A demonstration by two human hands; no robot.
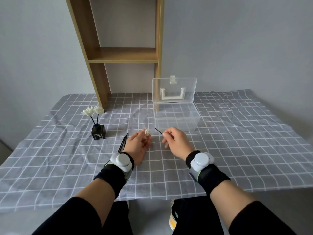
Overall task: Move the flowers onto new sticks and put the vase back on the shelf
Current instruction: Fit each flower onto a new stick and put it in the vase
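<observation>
A small black square vase stands on the checked cloth at the left, with two white flowers on black sticks in it. My left hand pinches a loose white flower by its base. My right hand pinches a thin black stick whose free tip points at that flower, a short gap away. A bundle of black sticks lies on the cloth just left of my left hand. The wooden shelf stands at the back.
An open clear plastic box sits behind my right hand, its lid upright against the wall. The grey checked cloth covers the table. My legs and a shoe show below the front edge.
</observation>
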